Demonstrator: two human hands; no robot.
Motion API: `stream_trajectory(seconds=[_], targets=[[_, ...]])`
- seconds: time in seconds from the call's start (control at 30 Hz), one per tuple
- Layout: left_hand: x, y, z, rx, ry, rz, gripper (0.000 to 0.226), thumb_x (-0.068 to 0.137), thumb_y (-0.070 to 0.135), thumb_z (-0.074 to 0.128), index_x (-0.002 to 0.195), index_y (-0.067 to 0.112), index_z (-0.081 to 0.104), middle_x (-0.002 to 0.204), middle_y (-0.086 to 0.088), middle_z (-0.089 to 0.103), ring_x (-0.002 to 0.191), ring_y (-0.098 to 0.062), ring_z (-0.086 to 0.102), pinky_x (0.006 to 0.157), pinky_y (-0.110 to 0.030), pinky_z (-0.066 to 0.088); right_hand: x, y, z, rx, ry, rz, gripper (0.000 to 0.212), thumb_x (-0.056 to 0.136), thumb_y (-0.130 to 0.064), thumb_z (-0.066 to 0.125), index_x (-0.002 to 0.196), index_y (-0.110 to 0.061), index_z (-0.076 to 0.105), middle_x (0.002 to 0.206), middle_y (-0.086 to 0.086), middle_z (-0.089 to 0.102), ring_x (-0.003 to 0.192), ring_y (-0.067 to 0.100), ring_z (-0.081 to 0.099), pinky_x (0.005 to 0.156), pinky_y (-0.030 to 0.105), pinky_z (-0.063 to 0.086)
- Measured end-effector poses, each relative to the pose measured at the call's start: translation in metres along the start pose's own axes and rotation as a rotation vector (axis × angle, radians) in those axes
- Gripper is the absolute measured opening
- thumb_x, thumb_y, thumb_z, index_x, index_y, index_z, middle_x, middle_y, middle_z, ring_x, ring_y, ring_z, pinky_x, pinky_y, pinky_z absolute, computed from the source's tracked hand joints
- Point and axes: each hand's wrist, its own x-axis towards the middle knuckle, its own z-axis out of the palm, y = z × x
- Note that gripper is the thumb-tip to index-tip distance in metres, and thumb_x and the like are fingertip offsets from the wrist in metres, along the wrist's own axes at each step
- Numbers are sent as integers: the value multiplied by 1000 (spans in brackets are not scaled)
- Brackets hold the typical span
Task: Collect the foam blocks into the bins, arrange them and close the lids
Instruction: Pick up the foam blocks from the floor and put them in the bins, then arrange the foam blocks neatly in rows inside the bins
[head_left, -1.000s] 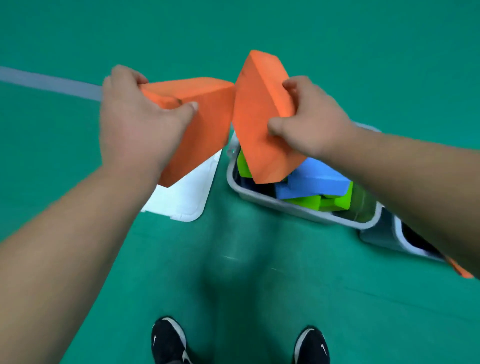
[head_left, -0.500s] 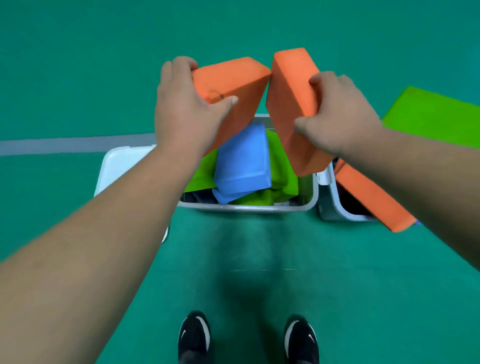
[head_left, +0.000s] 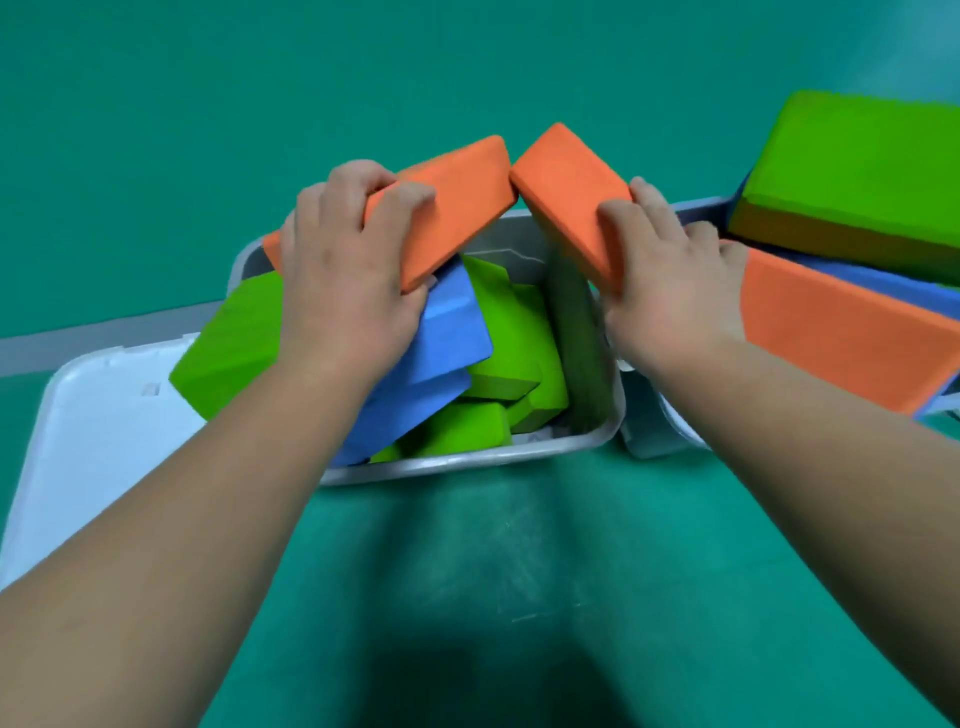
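Observation:
My left hand (head_left: 343, 280) grips an orange foam block (head_left: 457, 197) and my right hand (head_left: 670, 291) grips a second orange foam block (head_left: 566, 182). Both blocks are tilted, and their far corners meet above the back of the open grey bin (head_left: 467, 460). Green blocks (head_left: 514, 353) and a blue block (head_left: 441, 332) lie jumbled inside that bin, and one green block (head_left: 228, 348) sticks out over its left rim. A second bin (head_left: 649, 431) to the right holds a large orange block (head_left: 841, 332), a blue one and a green block (head_left: 857, 171) piled above its rim.
A white lid (head_left: 104, 426) lies flat on the green floor left of the first bin. A grey floor line (head_left: 78, 343) runs behind it. The two bins stand side by side, nearly touching.
Both hands have lowered the orange blocks toward the bin, and the view has moved closer and lower. My feet have left the frame.

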Motion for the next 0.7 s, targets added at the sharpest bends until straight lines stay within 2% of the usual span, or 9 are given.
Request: stream_trajectory(seconds=[0.13,0.27,0.37,0.43,0.5,0.57,0.63,0.7], targets=[[5,4,23,49,88,49,56,77,36,73,131,37,57,136,-1,49,114,-33,47,93,-44,36,-7,-5,37,18,114,26,71,77,-28,71,142,-32,43,167,-3,28,112,42,53,88,48,41],[17,13,29,110,58,132,52,76,35,75,126,37,59,130,-6,50,111,-36,48,94,-48,39,-3,-14,47,-12,166,34,69,76,-36,74,138,-30,46,164,-4,35,117,41,54,92,49,42],[20,18,30,134,61,152,59,76,36,76,131,37,57,129,-6,51,112,-37,49,95,-49,39,-2,-17,54,-50,216,1,69,77,-38,72,139,-26,45,161,-1,39,117,41,53,92,48,42],[18,23,34,147,72,176,71,74,38,78,140,33,52,131,-6,52,114,-36,50,98,-49,39,0,-15,60,-66,240,-6,75,76,-40,72,142,-22,42,152,3,47,114,40,54,91,48,43],[17,27,38,162,77,198,88,72,41,83,149,21,43,136,-8,52,118,-37,50,100,-49,38,4,-14,63,-35,213,76,86,73,-47,75,146,-17,40,140,9,52,115,39,54,93,48,44],[19,31,39,171,39,200,100,72,43,85,153,12,37,142,-12,51,123,-38,49,104,-51,37,7,-16,65,-19,142,180,90,69,-59,78,138,-12,46,132,12,55,118,38,52,95,48,44],[22,33,38,177,-31,196,99,73,45,84,153,13,37,144,-11,51,126,-38,48,109,-52,34,8,-21,65,-1,72,211,86,68,-64,79,130,-12,51,131,11,56,120,38,52,96,49,43],[27,33,36,172,-126,158,92,76,48,81,153,21,38,147,-4,49,134,-35,46,118,-59,25,4,-23,68,85,19,204,84,70,-62,79,132,-16,48,136,7,52,124,38,48,96,51,43]])
